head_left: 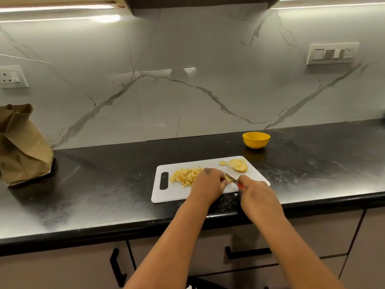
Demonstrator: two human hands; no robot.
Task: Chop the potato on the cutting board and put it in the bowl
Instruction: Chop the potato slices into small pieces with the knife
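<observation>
Chopping underway mid-board: left hand pins a potato piece, right hand grips the knife; slices at far right corner need dicing next.

No readable text, labels, brands or numbers anywhere; paper bag and wall switch plates show none.

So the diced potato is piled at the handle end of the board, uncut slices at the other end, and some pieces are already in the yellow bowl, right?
Not quite. The head view shows the yellow bowl with no potato visible inside. The diced potato is piled near the handle slot of the cutting board, and the slices lie at the other end.
</observation>
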